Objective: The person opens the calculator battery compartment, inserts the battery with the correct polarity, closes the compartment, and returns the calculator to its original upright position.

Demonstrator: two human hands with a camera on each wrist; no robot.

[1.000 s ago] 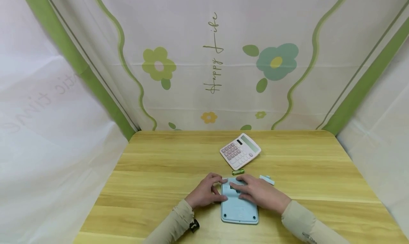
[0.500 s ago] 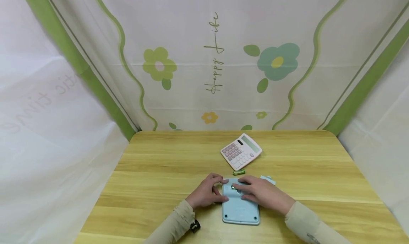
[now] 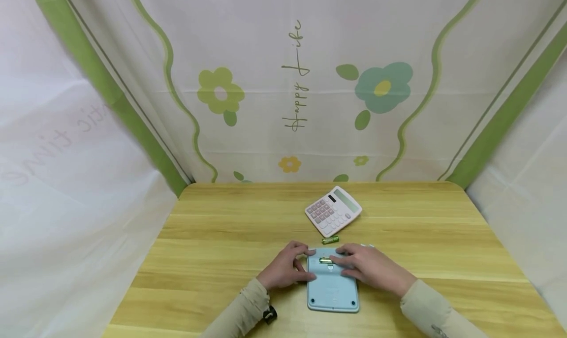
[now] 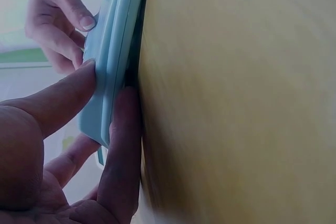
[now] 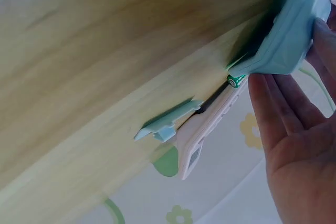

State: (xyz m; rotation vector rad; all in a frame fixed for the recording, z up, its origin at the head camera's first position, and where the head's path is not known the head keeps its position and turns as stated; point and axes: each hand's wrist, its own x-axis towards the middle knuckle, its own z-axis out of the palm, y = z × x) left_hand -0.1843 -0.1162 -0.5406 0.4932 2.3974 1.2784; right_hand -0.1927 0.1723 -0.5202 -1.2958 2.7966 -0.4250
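A light blue calculator [image 3: 333, 291] lies back side up on the table. A green battery [image 3: 326, 261] shows in its uncovered compartment. My left hand [image 3: 283, 266] grips the left edge, thumb on the back; the left wrist view shows a finger [image 4: 125, 145] of this hand by the lower edge. My right hand [image 3: 372, 266] rests over the right part, with its index fingertip at the battery's right end and its fingers fairly straight. Another green battery [image 3: 330, 240] lies just beyond the calculator. The blue battery cover [image 5: 168, 121] lies near it, mostly hidden by my right hand in the head view.
Farther back, a pink calculator [image 3: 333, 211] lies face up at an angle. The wooden table [image 3: 212, 239] reaches a patterned curtain [image 3: 266, 131] at the back, with white fabric at both sides. A black object [image 3: 269, 314] sits by the left cuff.
My right hand has shifted slightly right, baring more of the battery in the compartment and covering most of the battery cover. My left hand keeps its hold.
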